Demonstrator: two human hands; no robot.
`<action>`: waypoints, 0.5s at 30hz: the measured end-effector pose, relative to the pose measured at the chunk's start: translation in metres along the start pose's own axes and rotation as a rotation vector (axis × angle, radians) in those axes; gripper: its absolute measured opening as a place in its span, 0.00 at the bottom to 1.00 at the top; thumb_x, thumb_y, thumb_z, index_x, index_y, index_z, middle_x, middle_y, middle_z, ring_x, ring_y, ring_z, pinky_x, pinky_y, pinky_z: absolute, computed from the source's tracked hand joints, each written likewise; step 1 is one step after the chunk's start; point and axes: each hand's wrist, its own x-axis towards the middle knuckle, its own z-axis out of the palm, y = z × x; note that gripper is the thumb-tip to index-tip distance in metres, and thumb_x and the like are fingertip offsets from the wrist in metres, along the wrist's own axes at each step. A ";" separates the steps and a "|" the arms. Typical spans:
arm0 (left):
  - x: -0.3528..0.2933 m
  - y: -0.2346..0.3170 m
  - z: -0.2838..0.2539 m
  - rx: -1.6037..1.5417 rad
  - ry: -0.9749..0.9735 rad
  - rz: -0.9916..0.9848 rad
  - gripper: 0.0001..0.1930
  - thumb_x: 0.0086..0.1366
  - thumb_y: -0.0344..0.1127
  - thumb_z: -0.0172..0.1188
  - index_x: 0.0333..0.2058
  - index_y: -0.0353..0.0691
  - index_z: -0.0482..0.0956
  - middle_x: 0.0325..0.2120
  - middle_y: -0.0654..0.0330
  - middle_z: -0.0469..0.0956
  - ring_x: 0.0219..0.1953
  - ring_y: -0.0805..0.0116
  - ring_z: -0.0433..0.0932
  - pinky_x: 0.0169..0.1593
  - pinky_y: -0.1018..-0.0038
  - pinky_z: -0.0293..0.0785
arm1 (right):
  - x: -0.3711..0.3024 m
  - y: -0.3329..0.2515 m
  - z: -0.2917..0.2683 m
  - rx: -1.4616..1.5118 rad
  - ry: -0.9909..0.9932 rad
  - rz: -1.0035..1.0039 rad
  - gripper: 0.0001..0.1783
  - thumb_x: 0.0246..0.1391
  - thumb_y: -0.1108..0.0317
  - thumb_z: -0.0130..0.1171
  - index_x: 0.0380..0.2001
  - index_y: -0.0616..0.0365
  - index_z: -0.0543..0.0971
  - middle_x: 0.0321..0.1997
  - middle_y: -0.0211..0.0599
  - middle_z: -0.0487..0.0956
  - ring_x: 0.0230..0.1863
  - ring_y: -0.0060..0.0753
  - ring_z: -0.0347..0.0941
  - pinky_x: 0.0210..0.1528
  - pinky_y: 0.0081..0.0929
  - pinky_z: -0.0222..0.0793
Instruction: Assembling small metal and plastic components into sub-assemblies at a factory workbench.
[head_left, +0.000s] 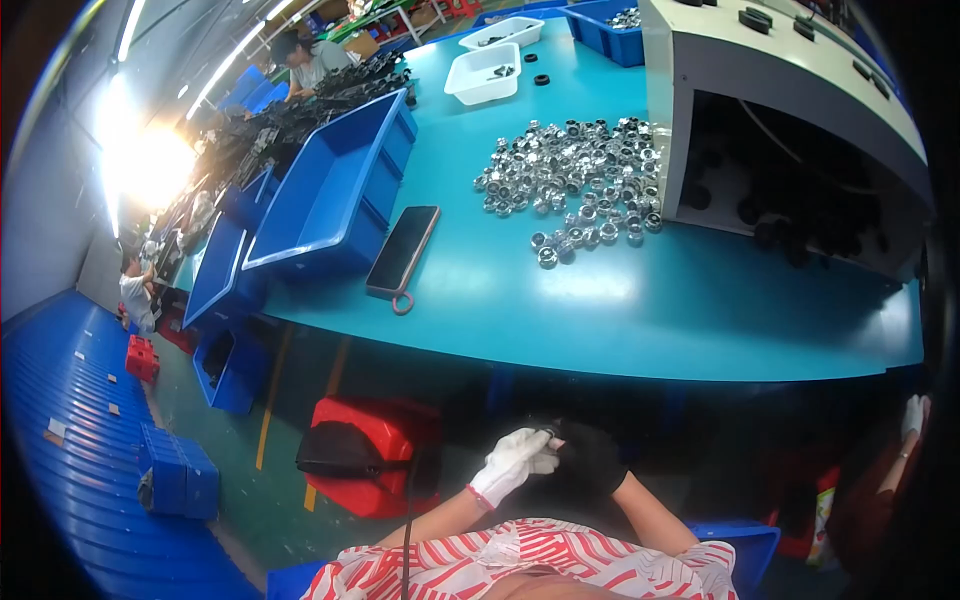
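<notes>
Both my hands meet in front of my body, below the table's near edge. My left hand (512, 465), in a white glove with a pink cuff, has its fingers bent closed. Against it is my right hand (592, 460) in a black glove, its bare fingertip pressed to the left fingers. Between them a small dark piece (546, 430) shows in part, too small and dim to name. On the table lies a loose heap of shiny, clear-and-silver round parts (580, 170), some spread toward the near side.
A phone (403, 250) lies left of the heap, beside a large blue bin (330, 190). White trays (484, 74) and black rings (541, 80) sit farther back. A pale box-like housing (790, 70) stands right. Below left is a red stool (385, 450). People sit at the far left.
</notes>
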 end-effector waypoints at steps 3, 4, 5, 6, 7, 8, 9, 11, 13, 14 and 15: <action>-0.004 0.001 0.007 0.123 0.022 0.052 0.17 0.66 0.40 0.53 0.45 0.32 0.71 0.36 0.58 0.78 0.34 0.73 0.78 0.40 0.77 0.75 | 0.004 0.002 -0.002 0.089 0.001 0.043 0.16 0.54 0.64 0.54 0.47 0.52 0.77 0.39 0.44 0.80 0.39 0.45 0.77 0.40 0.37 0.73; -0.007 0.005 0.014 0.331 0.065 0.103 0.16 0.66 0.40 0.53 0.45 0.31 0.71 0.36 0.59 0.78 0.34 0.74 0.77 0.41 0.78 0.75 | 0.005 0.004 -0.007 0.122 -0.060 -0.021 0.17 0.54 0.65 0.54 0.48 0.52 0.76 0.40 0.45 0.80 0.40 0.45 0.77 0.41 0.37 0.72; -0.011 0.010 0.019 0.484 0.114 0.142 0.16 0.67 0.38 0.52 0.45 0.31 0.71 0.37 0.59 0.78 0.35 0.75 0.77 0.42 0.79 0.74 | 0.006 0.006 -0.011 0.155 -0.120 -0.086 0.18 0.54 0.66 0.54 0.48 0.51 0.76 0.41 0.45 0.79 0.40 0.46 0.77 0.42 0.36 0.72; -0.010 0.010 0.018 0.478 0.116 0.148 0.16 0.67 0.38 0.52 0.45 0.31 0.71 0.37 0.59 0.78 0.35 0.75 0.77 0.42 0.79 0.74 | 0.008 0.010 -0.009 0.149 -0.125 -0.090 0.18 0.54 0.66 0.54 0.48 0.51 0.76 0.41 0.45 0.79 0.40 0.46 0.77 0.42 0.36 0.72; -0.010 0.010 0.015 0.466 0.086 0.150 0.15 0.66 0.37 0.52 0.45 0.31 0.71 0.37 0.59 0.79 0.35 0.75 0.77 0.42 0.79 0.74 | 0.010 0.014 -0.004 0.136 -0.145 -0.145 0.17 0.54 0.66 0.54 0.48 0.52 0.76 0.41 0.45 0.79 0.40 0.46 0.77 0.42 0.36 0.72; -0.011 0.011 0.015 0.455 0.056 0.152 0.15 0.66 0.36 0.52 0.45 0.30 0.71 0.36 0.60 0.79 0.35 0.75 0.77 0.42 0.79 0.74 | 0.011 0.016 -0.002 0.123 -0.164 -0.200 0.17 0.54 0.67 0.54 0.49 0.52 0.76 0.41 0.45 0.79 0.41 0.46 0.77 0.43 0.36 0.72; -0.011 0.013 0.016 0.453 0.058 0.158 0.15 0.66 0.36 0.52 0.45 0.30 0.71 0.36 0.60 0.79 0.35 0.75 0.77 0.42 0.79 0.74 | 0.011 0.016 -0.003 0.119 -0.166 -0.205 0.17 0.54 0.67 0.54 0.49 0.52 0.76 0.41 0.45 0.79 0.41 0.46 0.77 0.43 0.36 0.72; -0.015 0.019 0.018 0.225 0.119 0.103 0.13 0.66 0.34 0.54 0.46 0.33 0.71 0.41 0.60 0.79 0.38 0.75 0.76 0.41 0.79 0.73 | 0.014 -0.002 -0.009 0.163 -0.029 -0.120 0.18 0.54 0.65 0.54 0.48 0.51 0.76 0.40 0.44 0.80 0.40 0.47 0.77 0.42 0.37 0.72; -0.010 0.011 0.014 0.110 0.144 0.130 0.14 0.65 0.32 0.53 0.45 0.29 0.70 0.34 0.61 0.78 0.35 0.74 0.78 0.40 0.78 0.75 | 0.016 -0.015 -0.017 0.066 -0.124 -0.077 0.18 0.53 0.64 0.55 0.48 0.51 0.75 0.40 0.43 0.80 0.40 0.47 0.77 0.41 0.38 0.72; -0.010 0.009 0.015 0.118 0.172 0.162 0.13 0.65 0.32 0.54 0.45 0.29 0.70 0.33 0.61 0.78 0.35 0.74 0.78 0.40 0.79 0.75 | 0.015 -0.018 -0.018 -0.032 -0.213 -0.028 0.18 0.53 0.62 0.55 0.48 0.51 0.75 0.40 0.43 0.80 0.40 0.47 0.77 0.41 0.39 0.72; -0.010 0.008 0.016 0.127 0.201 0.195 0.13 0.65 0.31 0.54 0.45 0.29 0.70 0.32 0.61 0.78 0.34 0.73 0.78 0.39 0.79 0.76 | 0.014 -0.015 -0.014 -0.028 -0.214 -0.029 0.18 0.53 0.62 0.55 0.48 0.51 0.75 0.40 0.43 0.80 0.40 0.47 0.77 0.41 0.39 0.72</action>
